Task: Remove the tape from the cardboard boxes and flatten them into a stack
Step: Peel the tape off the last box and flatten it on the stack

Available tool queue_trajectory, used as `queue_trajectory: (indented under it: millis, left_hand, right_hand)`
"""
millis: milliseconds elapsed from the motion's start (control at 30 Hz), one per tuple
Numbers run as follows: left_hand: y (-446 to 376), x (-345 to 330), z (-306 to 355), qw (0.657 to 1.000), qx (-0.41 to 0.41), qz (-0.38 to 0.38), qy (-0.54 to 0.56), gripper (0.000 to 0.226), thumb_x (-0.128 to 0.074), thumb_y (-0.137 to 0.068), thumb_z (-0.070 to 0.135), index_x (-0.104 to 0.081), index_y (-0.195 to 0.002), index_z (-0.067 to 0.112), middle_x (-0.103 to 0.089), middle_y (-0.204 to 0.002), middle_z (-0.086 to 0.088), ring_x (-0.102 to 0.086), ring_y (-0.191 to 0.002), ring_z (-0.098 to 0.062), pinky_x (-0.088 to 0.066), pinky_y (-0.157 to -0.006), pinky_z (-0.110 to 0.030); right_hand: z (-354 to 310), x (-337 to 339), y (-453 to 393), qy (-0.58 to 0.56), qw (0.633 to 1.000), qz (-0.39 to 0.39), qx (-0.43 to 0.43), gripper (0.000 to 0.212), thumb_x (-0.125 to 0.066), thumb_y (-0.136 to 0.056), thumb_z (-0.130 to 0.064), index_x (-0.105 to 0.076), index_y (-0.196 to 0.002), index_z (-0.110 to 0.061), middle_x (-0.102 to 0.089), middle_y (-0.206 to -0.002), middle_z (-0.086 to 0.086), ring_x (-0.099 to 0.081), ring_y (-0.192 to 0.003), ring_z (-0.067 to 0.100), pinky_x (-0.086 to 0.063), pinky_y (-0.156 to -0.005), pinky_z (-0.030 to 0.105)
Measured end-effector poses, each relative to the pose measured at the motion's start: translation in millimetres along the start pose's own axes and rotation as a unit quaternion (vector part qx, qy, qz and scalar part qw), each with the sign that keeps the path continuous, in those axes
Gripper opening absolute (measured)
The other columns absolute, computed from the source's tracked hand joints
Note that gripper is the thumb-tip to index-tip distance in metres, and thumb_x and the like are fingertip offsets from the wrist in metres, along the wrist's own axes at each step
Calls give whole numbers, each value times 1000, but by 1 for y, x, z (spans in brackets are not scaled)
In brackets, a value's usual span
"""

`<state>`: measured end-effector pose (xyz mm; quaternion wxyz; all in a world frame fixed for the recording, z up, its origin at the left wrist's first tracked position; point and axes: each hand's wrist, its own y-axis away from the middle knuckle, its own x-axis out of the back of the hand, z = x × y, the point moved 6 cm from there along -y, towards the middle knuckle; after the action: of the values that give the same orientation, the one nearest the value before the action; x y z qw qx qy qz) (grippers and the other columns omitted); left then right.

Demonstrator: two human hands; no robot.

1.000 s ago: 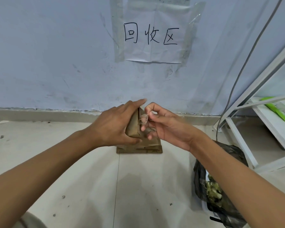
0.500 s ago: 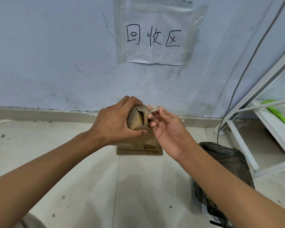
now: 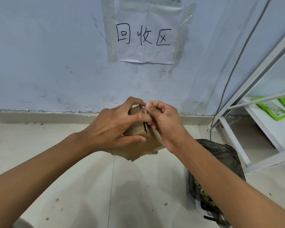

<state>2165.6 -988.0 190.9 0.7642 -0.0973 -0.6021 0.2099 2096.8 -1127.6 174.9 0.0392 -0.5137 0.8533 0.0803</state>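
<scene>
A small brown cardboard box [image 3: 139, 131] is held up in front of me, above the floor by the wall. My left hand [image 3: 115, 129] grips it from the left, thumb under its near edge and fingers over the top. My right hand [image 3: 161, 122] is curled against the box's right top corner, its fingertips pinching at the edge there, where a bit of clear tape [image 3: 144, 111] shows. Below the box, the edge of flattened cardboard [image 3: 135, 156] peeks out; most of it is hidden by the box and hands.
A black rubbish bag [image 3: 220, 162] with scraps inside stands on the floor at the right. A white metal shelf frame [image 3: 237, 140] with green packets and a grey cable fill the right side. A paper sign is taped to the wall ahead.
The box has been tilted and turned between the hands. My right hand went from open fingers at the tape to a curled pinch at the box's top right corner.
</scene>
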Motion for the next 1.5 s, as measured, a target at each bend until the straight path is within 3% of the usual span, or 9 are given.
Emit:
queue_trajectory:
  millis: [167,367,600,833,1067,1167,1267,1367,1500]
  left_hand:
    - [0,2,0,1000,9,10,19,45,-52,-94,74,-50,-126,42,-39,-149,7,-66,-101,-19,-56,-59,-41]
    - [4,6,-2,997,15,63,40,45,-53,-95,73,-53,-120,35,-41,-147,9,-50,-96,16,-51,-58,-33]
    - [10,10,-14,996,20,76,-46,45,-51,-96,71,-55,-120,33,-43,-148,0,-61,-101,-19,-51,-56,-32]
    - [8,9,-12,995,17,67,-74,42,-58,-93,64,-55,-118,30,-44,-148,-2,-54,-95,-17,-45,-60,-29]
    - [7,8,-14,992,93,86,23,36,-53,-81,48,-39,-106,26,-47,-136,3,-48,-87,4,-34,-61,-26]
    - [6,7,-8,994,59,88,12,37,-57,-86,49,-42,-105,22,-50,-135,-2,-53,-97,-8,-39,-65,-30]
    - [3,5,3,996,27,88,-12,39,-60,-84,46,-44,-104,17,-53,-135,-9,-59,-100,-25,-49,-68,-38]
    - [2,6,5,992,30,99,-66,43,-61,-81,46,-48,-102,11,-55,-135,-14,-59,-97,-33,-51,-71,-42]
    - [0,6,6,988,16,94,-119,45,-61,-78,46,-53,-96,5,-59,-132,-19,-54,-95,-29,-27,-71,-29]
  right_hand:
    - [3,3,-2,-69,996,-37,-38,17,-56,-108,-18,-65,-98,-9,-67,-79,4,-40,-50,7,-32,-42,17]
    - [9,6,-4,-258,958,-66,-109,19,-52,-108,-13,-53,-90,-16,-62,-83,-2,-44,-51,4,-32,-40,15]
    - [-6,7,0,71,996,-28,34,4,-65,-102,-6,-62,-101,-5,-66,-83,6,-62,-70,18,-55,-64,31]
    - [-10,6,4,362,918,30,163,9,-71,-99,-16,-66,-92,-19,-69,-79,-4,-67,-71,13,-56,-69,33]
    - [-7,-1,2,224,962,-14,157,11,-70,-99,-9,-81,-101,-11,-75,-83,1,-67,-71,11,-54,-69,27]
    - [-4,-4,1,130,986,-29,100,7,-73,-96,-6,-77,-101,-7,-69,-78,18,-59,-65,18,-51,-64,31]
    - [4,-4,-1,79,997,-20,15,27,-74,-92,-9,-56,-112,-12,-63,-66,6,-52,-52,16,-45,-52,25]
    - [7,-4,-2,123,992,-20,-12,24,-78,-93,-20,-61,-108,-10,-59,-57,3,-47,-44,12,-39,-43,22]
    - [10,-2,0,133,990,-16,-39,21,-77,-96,-23,-72,-97,-3,-63,-68,11,-54,-54,15,-38,-42,21]
